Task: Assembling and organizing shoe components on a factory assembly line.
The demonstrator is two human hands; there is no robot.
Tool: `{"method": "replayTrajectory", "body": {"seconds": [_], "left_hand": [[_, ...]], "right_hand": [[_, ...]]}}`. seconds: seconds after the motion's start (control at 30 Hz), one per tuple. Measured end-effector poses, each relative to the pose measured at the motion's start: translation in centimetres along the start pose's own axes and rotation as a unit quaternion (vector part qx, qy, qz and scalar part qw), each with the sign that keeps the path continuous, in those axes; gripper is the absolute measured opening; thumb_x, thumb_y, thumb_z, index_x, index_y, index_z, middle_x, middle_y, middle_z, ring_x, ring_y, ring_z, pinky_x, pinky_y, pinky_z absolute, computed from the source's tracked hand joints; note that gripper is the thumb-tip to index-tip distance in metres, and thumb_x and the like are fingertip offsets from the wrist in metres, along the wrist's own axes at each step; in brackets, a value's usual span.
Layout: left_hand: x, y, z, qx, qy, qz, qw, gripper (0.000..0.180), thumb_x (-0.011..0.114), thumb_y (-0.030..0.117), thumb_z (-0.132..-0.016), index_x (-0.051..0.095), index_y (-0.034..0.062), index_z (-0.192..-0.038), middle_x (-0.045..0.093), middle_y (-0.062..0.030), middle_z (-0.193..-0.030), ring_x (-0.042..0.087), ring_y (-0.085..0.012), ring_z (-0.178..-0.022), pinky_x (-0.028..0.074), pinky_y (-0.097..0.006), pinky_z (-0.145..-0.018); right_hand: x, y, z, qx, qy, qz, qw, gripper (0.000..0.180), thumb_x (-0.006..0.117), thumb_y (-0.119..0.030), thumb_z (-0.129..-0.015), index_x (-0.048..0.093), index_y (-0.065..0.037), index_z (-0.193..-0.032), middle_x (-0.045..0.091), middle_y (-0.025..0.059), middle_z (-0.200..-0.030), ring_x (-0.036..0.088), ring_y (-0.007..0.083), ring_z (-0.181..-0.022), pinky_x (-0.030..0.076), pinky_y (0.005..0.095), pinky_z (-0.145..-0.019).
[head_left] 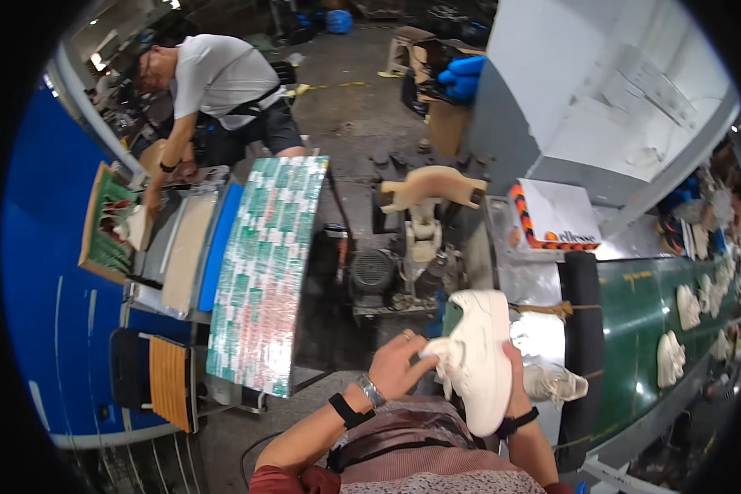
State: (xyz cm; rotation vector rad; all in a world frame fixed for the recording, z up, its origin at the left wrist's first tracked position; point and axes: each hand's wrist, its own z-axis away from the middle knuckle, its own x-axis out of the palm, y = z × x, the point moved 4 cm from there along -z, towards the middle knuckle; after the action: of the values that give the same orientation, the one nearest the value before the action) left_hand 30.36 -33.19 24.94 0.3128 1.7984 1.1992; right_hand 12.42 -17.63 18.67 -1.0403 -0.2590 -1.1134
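Observation:
A white lace-up sneaker (487, 350) is held up in front of me, heel away and toe toward my body. My right hand (517, 380) grips it from the right, along the sole side, with most of its fingers hidden behind the shoe. On the left, my left hand (397, 362) has its fingers closed at the tongue and laces; exactly which part they pinch is hard to make out. Beside my right hand, a second pale sneaker (556, 383) lies on the metal worktop (540, 333).
On the right runs a green conveyor belt (626, 329) with several white shoes (671, 360). A white-and-orange shoebox (556, 216) stands on the worktop. Ahead is a machine with a motor (373, 272). Left are a patterned panel (263, 280), a slatted chair (171, 383) and a co-worker (222, 82) bending over materials.

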Motion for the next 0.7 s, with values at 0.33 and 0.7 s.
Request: {"method": "replayTrajectory", "body": {"seconds": [0.33,0.7], "left_hand": [[6.8,-9.5,-9.3,-0.115,0.043,0.301,0.946,0.023,0.062,0.013,-0.089,0.057,0.0045,-0.11,0.067,-0.0091,-0.096,0.065,-0.0165,-0.083,0.051,-0.031,-0.074],[12.4,-11.5,-7.2,-0.262,0.006,0.46,0.849,0.042,0.049,0.017,-0.095,0.046,0.0186,-0.137,0.063,-0.0017,-0.098,0.059,-0.0098,-0.072,0.05,-0.023,-0.054]], "right_hand": [[11.6,-9.2,-7.1,-0.347,0.073,0.626,0.695,0.083,0.064,-0.021,-0.086,0.018,0.003,-0.15,0.049,0.0248,-0.136,0.053,0.0326,-0.123,0.042,0.0369,-0.101],[16.5,-6.0,-5.6,-0.363,0.094,0.772,0.514,0.104,0.075,-0.033,-0.07,0.017,-0.001,-0.151,0.053,0.0282,-0.116,0.06,0.0439,-0.097,0.051,0.0495,-0.08]]}}
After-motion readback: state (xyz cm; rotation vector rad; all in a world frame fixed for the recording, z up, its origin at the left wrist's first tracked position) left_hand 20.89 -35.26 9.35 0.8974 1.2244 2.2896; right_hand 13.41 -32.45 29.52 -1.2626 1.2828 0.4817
